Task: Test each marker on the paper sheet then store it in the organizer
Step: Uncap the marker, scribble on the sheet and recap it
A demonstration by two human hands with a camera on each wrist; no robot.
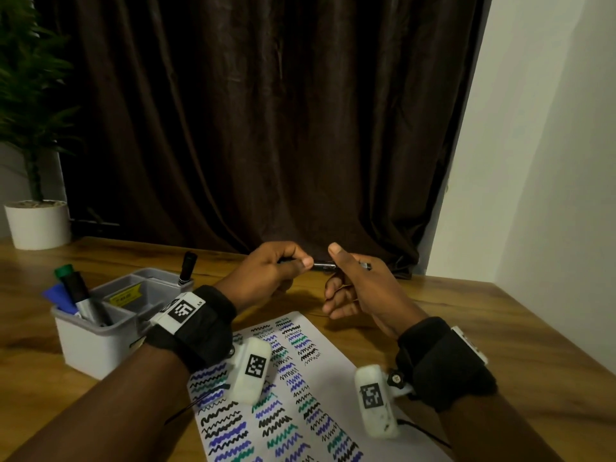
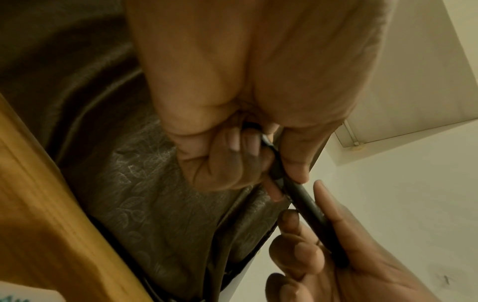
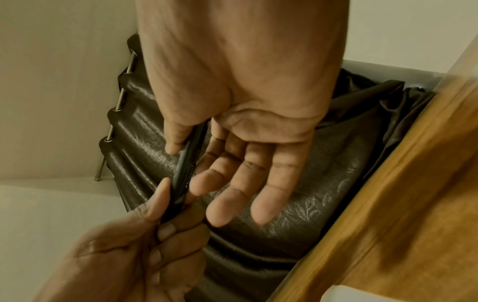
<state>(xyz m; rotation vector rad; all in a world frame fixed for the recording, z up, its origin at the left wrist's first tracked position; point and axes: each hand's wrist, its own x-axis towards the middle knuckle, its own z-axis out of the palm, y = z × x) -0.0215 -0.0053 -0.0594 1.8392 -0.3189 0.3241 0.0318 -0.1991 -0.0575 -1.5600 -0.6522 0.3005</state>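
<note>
A thin black marker is held level above the far side of the table between both hands. My left hand grips one end in a curled fist, thumb on top. My right hand pinches the other end between thumb and index finger, its other fingers spread loose. The marker runs between the two grips. The paper sheet, covered in blue, green and black squiggles, lies below my wrists. The grey organizer stands at left with several markers in it.
A black marker stands upright in the organizer's far corner. A white pot with a plant sits at the table's back left. A dark curtain hangs behind the wooden table, with a white wall at right.
</note>
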